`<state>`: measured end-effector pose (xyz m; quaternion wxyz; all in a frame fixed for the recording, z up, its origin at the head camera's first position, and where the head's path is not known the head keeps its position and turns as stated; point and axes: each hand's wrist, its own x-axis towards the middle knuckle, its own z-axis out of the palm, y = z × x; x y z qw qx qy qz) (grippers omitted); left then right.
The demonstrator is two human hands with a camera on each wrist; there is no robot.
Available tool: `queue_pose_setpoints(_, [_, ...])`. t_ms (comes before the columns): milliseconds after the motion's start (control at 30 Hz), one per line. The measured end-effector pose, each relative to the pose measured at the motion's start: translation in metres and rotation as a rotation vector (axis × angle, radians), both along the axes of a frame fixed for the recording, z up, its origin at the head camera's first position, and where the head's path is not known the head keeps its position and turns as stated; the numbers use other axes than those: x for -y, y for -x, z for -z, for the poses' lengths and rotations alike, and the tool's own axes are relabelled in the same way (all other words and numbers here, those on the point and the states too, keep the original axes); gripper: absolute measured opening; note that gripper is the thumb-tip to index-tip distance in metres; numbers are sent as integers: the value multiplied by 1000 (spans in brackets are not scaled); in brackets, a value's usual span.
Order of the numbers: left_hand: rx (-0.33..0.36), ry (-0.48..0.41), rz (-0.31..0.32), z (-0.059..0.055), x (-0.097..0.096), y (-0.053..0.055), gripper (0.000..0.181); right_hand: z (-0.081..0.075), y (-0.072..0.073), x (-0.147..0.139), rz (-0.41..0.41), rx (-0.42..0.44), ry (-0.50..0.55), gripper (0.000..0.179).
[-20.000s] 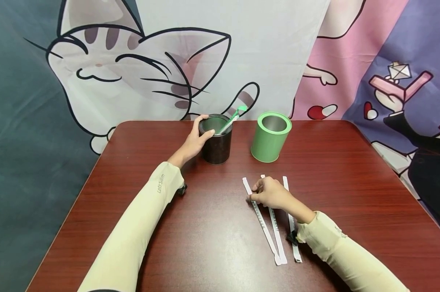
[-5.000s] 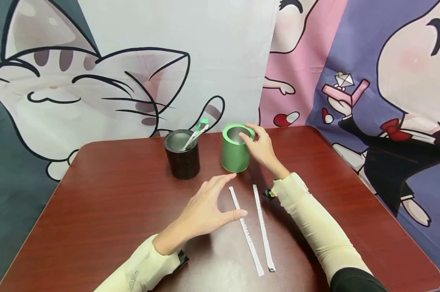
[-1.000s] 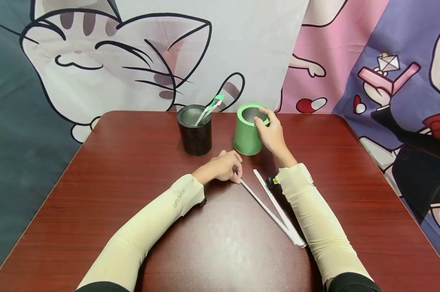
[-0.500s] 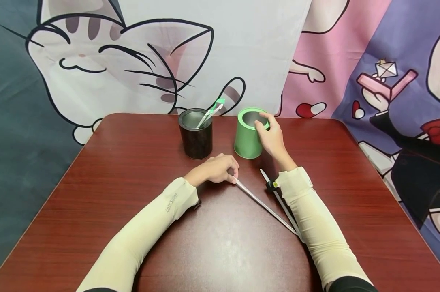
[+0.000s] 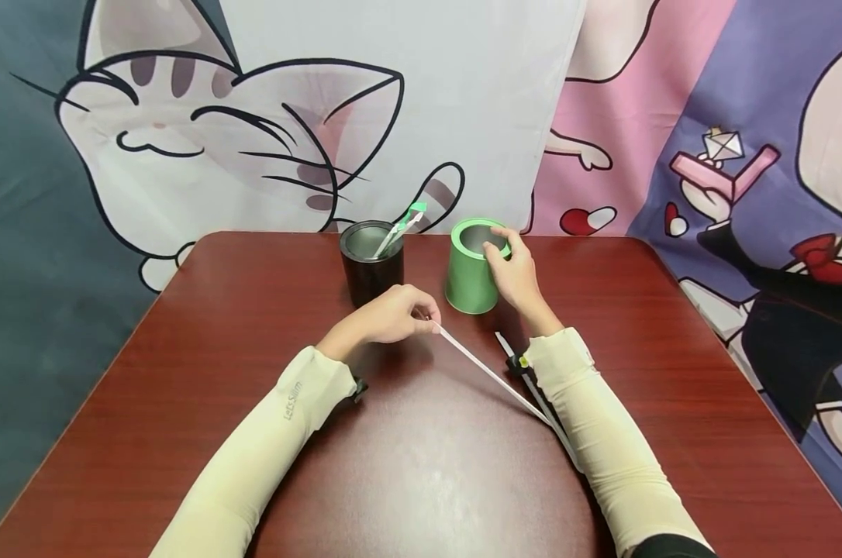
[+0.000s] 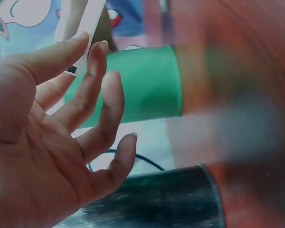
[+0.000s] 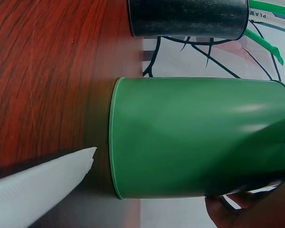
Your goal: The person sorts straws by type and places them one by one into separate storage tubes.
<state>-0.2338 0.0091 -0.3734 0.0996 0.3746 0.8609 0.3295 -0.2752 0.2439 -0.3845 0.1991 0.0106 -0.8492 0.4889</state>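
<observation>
My left hand pinches one end of a white paper-wrapped straw between thumb and index finger; in the left wrist view its other fingers are loosely bent. The straw's raised end slants up from the table toward that hand. My right hand grips the rim of the upright green can, thumb and index finger over its mouth. A second wrapped straw lies under the right wrist, its end large in the right wrist view. Behind the left hand stands a black can holding several green and white straws.
The reddish-brown wooden table ends at a back edge just behind both cans. A cartoon-printed cloth hangs beyond it. Small black wrist cameras sit at both wrists.
Over the last second, my left hand has lifted the straw's end and drawn it left, in front of the black can. The right hand keeps its grip. Earlier frames show three straws on the table.
</observation>
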Motion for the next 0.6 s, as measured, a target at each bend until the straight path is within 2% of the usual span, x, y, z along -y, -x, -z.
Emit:
queue_pose_setpoints(300, [-31,-121,-10,-15,6,-9,5,2,1,0,3,-11,2,41])
queue_pose_setpoints(467, [-34,-282,-38,-29,12,-17,5,4,1,0,2,-18,-4,41])
queue_pose_setpoints(567, [-32,-394,-72,-44,12,-26,4,5,0,0,5,-25,-5,41])
queue_pose_setpoints(600, [-35,-437,-78,-46,13,-26,4,5,0,0,8,-27,-5,41])
